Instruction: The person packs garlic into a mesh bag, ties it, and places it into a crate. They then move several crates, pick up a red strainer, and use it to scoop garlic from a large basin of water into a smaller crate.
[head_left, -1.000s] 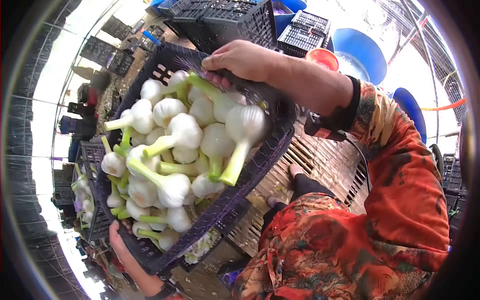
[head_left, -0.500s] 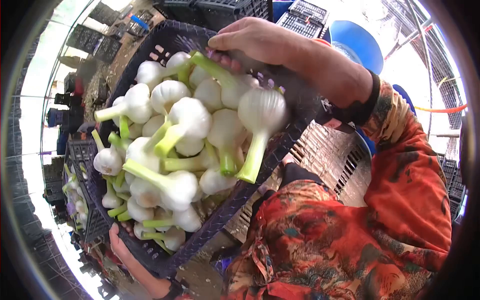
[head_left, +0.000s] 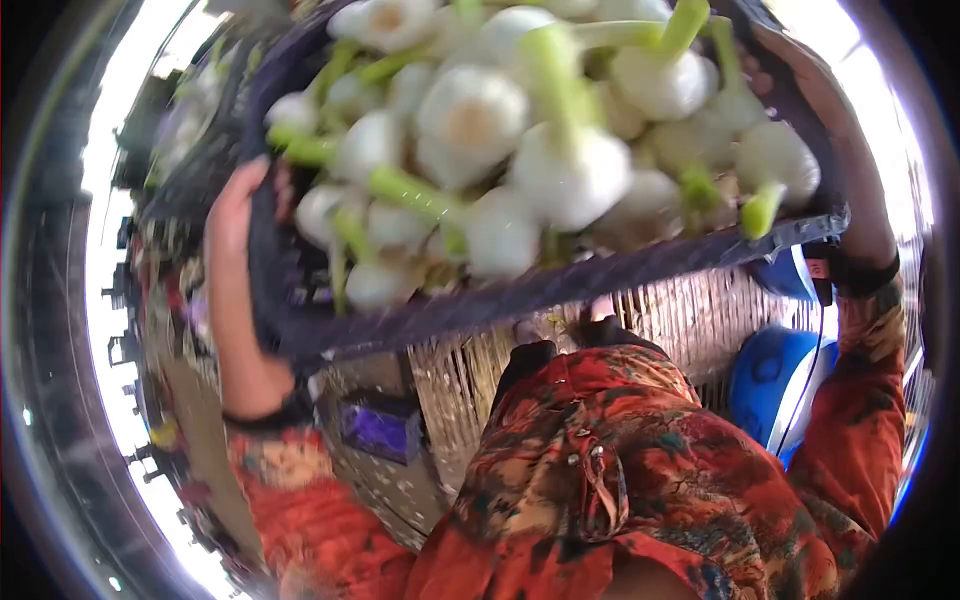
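A dark plastic crate [head_left: 540, 292] is held up in front of me, heaped with white garlic bulbs [head_left: 575, 185] on cut green stems. My left hand [head_left: 238, 200] grips its left end, thumb outside and fingertips showing through the wall. At the far right end, my right hand [head_left: 800, 65] is wrapped around the crate's side, partly blurred and cut by shadow. The crate's upper edge runs out of view at the top.
Blurred garlic [head_left: 190, 125] lies in another dark crate at the upper left. A blue tub [head_left: 775, 380] stands on the slatted floor [head_left: 690, 325] at the right. A dark box with a purple inside [head_left: 380, 428] sits low, left of my feet.
The crate has swung from a steep slant to nearly level, moving up and to the right in view. My right hand went from its top edge to the far right; both hands still hold it.
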